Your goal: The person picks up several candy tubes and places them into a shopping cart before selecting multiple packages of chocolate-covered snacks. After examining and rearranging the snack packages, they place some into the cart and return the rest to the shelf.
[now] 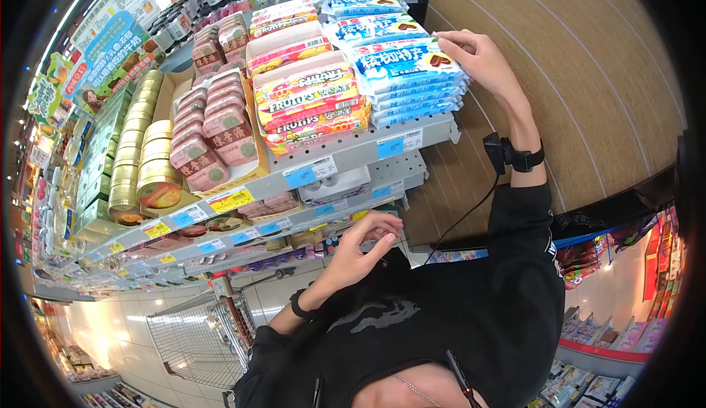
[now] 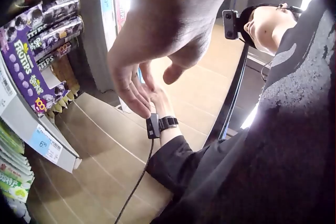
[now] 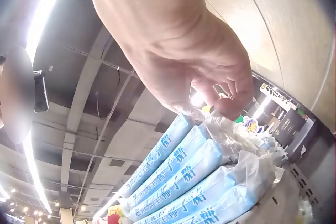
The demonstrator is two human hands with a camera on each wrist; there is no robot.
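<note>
A stack of blue-and-white snack packets (image 1: 404, 69) lies at the right end of the top shelf. My right hand (image 1: 471, 55) reaches up to it, and the curled fingertips (image 3: 231, 106) hold the crimped end of the top blue packet (image 3: 178, 176). The thumb is hidden. My left hand (image 1: 368, 242) hangs lower, in front of the lower shelves, with loosely bent fingers (image 2: 136, 95) and nothing in it. It touches no shelf.
Fruitips candy boxes (image 1: 309, 103) sit left of the blue packets, also seen from the side (image 2: 23, 71). Red packs (image 1: 213, 136) and gold tins (image 1: 143, 150) fill the shelf further left. A wire shopping cart (image 1: 195, 338) stands below. A brown panel wall (image 1: 573, 77) is on the right.
</note>
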